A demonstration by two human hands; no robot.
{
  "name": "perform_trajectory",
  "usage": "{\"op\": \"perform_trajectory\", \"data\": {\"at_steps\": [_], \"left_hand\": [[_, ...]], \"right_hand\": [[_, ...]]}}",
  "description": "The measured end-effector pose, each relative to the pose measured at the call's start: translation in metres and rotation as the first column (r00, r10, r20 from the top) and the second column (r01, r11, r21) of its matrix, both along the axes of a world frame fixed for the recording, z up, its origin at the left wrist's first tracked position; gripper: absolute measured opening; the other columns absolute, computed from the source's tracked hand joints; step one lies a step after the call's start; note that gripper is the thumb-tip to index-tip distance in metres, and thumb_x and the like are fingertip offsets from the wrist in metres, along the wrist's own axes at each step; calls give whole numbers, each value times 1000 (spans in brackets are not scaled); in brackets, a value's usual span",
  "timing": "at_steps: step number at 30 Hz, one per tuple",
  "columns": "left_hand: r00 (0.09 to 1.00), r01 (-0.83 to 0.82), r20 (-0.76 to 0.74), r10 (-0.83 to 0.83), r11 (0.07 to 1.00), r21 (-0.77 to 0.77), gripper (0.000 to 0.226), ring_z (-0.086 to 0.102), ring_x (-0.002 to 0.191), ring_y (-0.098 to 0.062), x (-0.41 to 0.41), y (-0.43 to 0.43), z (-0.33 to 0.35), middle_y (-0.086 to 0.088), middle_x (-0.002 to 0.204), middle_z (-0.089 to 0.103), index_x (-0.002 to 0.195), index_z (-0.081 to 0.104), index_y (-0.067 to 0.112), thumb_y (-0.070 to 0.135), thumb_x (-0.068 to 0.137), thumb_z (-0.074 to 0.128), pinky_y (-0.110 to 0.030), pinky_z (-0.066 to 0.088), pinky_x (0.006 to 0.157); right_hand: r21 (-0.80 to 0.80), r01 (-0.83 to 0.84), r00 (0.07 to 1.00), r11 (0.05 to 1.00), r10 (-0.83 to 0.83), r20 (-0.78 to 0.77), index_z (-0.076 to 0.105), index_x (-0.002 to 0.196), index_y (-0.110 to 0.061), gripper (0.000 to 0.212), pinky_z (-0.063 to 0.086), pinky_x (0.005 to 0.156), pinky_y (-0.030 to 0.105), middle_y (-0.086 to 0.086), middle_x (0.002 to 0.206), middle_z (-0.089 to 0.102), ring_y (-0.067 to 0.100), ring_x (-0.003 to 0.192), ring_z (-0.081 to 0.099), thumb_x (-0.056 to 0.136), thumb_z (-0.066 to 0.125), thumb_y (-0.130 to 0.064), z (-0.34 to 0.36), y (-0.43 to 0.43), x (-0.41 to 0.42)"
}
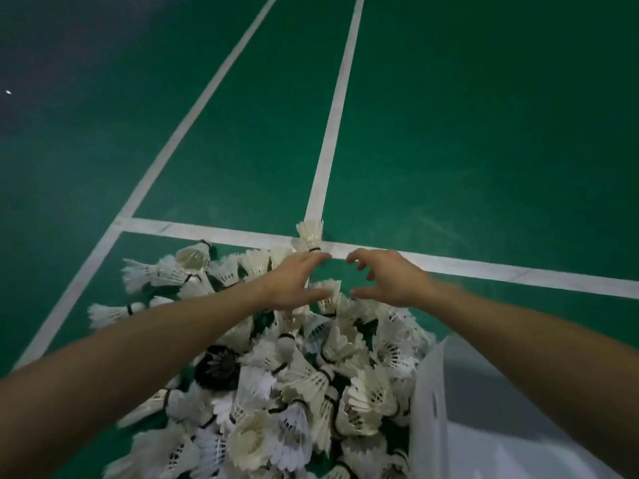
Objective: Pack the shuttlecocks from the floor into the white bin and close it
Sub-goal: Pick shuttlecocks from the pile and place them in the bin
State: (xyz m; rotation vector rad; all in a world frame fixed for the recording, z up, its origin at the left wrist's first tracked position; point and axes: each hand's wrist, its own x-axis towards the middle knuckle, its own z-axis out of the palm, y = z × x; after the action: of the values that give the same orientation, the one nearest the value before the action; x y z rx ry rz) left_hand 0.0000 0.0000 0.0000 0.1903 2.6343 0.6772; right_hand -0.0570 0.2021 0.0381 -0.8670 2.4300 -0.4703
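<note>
While left hand (294, 285) hovers, shuttlecock (309, 235) feathers pointing away

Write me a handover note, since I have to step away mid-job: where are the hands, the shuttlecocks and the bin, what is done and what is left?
Left hand: open and empty, fingertips close to an upright shuttlecock on the white line at the pile's far edge; contact unclear.
Right hand: open and empty, fingers spread, beside the left hand above the pile.
Shuttlecock pile: on the green floor, right up against the white bin.
Done: nothing visibly packed. The bin is open, and the part of its inside that shows holds no shuttlecocks.
Left: move the whole pile into the bin, then close it.
</note>
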Motion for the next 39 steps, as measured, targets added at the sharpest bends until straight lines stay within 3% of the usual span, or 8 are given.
{"op": "perform_trajectory", "data": {"at_steps": [7, 14, 20, 25, 28, 30, 35, 39], "left_hand": [[997, 69, 21, -72, 992, 104, 69, 46, 126, -18, -6, 24, -21, -4, 144, 43, 144, 30, 19, 33, 86, 66, -32, 40, 102], [996, 51, 69, -54, 998, 45, 31, 53, 102, -19, -9, 29, -21, -4, 115, 55, 120, 57, 28, 31, 89, 61, -34, 43, 89], [999, 29, 13, -29, 1000, -1, 13, 50, 82, -14, -11, 32, -19, 1, 93, 52, 95, 60, 13, 22, 88, 65, -24, 36, 70], [1000, 18, 8, -18, 999, 41, 14, 54, 94, -17, -9, 27, -21, 2, 101, 53, 100, 55, 20, 23, 89, 63, -25, 39, 76], [995, 69, 76, -70, 997, 27, 35, 51, 99, -15, -9, 28, -20, 0, 113, 53, 121, 55, 27, 30, 87, 63, -28, 40, 84], [992, 98, 87, -94, 995, -35, 33, 49, 95, -14, -9, 30, -21, -2, 112, 51, 120, 59, 24, 33, 88, 62, -26, 37, 81], [998, 50, 46, -48, 998, -46, 26, 49, 95, -17, -8, 25, -20, -2, 107, 48, 109, 62, 16, 31, 88, 64, -29, 42, 83], [998, -59, -9, 60, 998, 16, 15, 48, 97, -15, -5, 15, -13, 0, 109, 48, 97, 61, 16, 27, 87, 64, -26, 42, 86]], "right_hand": [[107, -86, 996, 991, 81, 47, 47, 134, -21, 61, 45, 82, 25, 2, 119, 62, 9, 85, 52, 80, 76, -21, -20, -2, -8], [198, -68, 996, 978, 54, 74, 53, 122, -20, 51, 47, 78, 29, 3, 107, 64, 18, 94, 60, 77, 78, -17, -34, 2, -12], [250, -23, 994, 968, -3, 106, 45, 134, -21, 68, 45, 78, 30, 7, 119, 59, 21, 98, 53, 75, 80, -17, -36, 2, -13], [264, -38, 992, 964, 4, 127, 52, 130, -20, 61, 45, 82, 29, 1, 101, 59, 18, 93, 55, 75, 80, -17, -38, 2, -16], [287, -130, 982, 949, 84, 167, 46, 135, -25, 69, 44, 90, 31, 2, 121, 57, 19, 104, 53, 75, 80, -19, -36, -1, -15], [341, -211, 974, 916, 169, 151, 46, 135, -27, 70, 43, 92, 32, 2, 126, 52, 20, 110, 50, 74, 80, -22, -37, -2, -15], [299, -145, 989, 943, 141, 36, 60, 99, -20, 30, 39, 67, 25, -1, 102, 58, 18, 91, 52, 75, 79, -17, -39, 1, -21], [167, -17, 1000, 986, 20, -20, 60, 86, -15, 25, 36, 57, 23, 2, 93, 62, 19, 86, 57, 74, 80, -23, -34, 2, -26]]}}
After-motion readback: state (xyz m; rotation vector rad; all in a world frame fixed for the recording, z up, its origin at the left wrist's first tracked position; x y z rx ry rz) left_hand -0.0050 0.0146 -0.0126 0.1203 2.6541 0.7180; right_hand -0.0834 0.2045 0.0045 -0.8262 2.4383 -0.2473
